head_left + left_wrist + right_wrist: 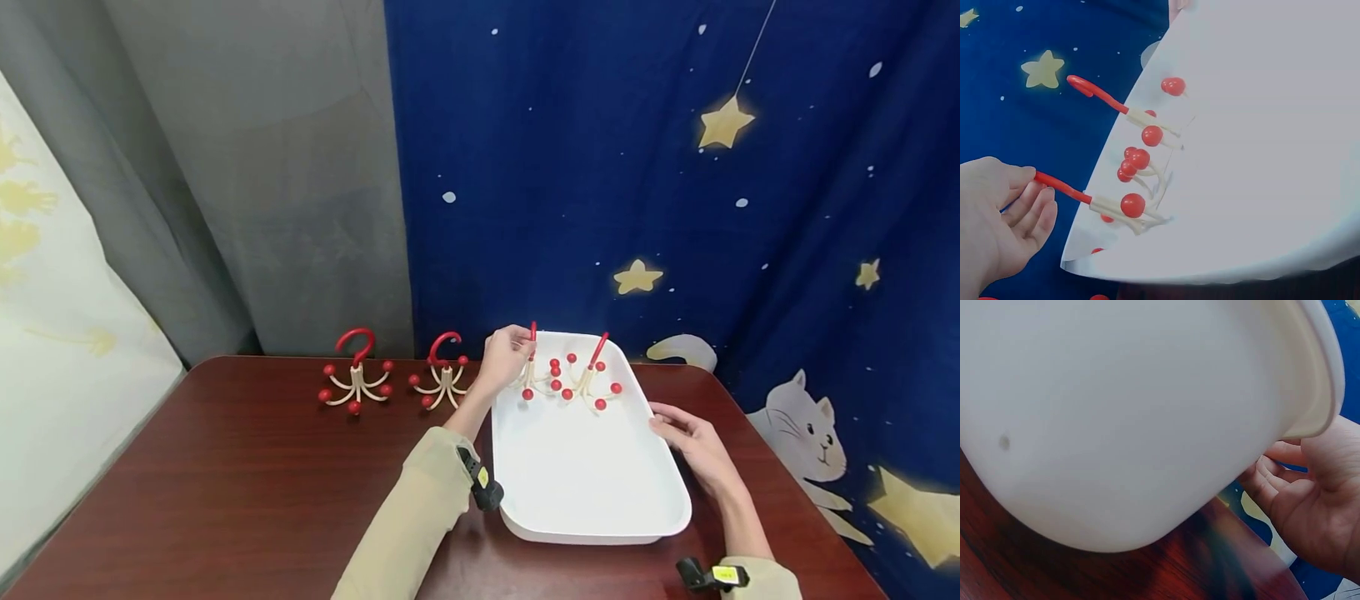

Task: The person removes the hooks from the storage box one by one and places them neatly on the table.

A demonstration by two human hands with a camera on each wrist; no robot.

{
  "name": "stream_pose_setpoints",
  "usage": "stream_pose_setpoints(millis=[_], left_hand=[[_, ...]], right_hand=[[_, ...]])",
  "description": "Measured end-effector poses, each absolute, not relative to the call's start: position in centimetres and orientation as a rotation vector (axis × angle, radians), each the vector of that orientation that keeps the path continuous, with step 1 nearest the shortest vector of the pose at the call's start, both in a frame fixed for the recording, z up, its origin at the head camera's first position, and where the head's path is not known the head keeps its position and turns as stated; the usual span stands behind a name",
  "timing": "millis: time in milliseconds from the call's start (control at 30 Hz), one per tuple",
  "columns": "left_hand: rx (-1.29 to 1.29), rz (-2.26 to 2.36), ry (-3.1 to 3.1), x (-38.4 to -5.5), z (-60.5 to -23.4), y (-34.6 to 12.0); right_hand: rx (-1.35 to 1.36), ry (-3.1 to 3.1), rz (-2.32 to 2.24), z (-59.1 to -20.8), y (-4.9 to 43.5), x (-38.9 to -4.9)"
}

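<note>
My left hand pinches the red hook of a hanger between thumb and fingertips. That hanger has cream arms ending in red balls and stands upright inside a white tray, at its far left corner. Beside it in the tray stands a second hanger of the same kind, their balls close together. My right hand lies along the tray's right side, fingers relaxed at the outer wall below the rim. In the right wrist view the tray's wall partly hides the fingertips.
Two more hangers stand on the dark red-brown table left of the tray: one hanger farther left, another hanger near my left forearm. Behind the table's far edge hang a grey curtain and a blue starry curtain.
</note>
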State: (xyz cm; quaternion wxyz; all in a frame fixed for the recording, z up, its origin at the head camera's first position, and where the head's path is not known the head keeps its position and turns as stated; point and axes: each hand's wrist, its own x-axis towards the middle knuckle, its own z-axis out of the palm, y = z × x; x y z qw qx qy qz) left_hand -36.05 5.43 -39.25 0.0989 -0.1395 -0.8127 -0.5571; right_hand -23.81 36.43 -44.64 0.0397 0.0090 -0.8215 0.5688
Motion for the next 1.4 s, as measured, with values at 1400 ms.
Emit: stream_pose_setpoints(millis=[1400], left_hand=[[-0.652,-1.842,-2.078,-31.4,-34.1,1.7]], right_hand=[[0.012,-2.513,1.733,-45.1,36.5,-23.9]])
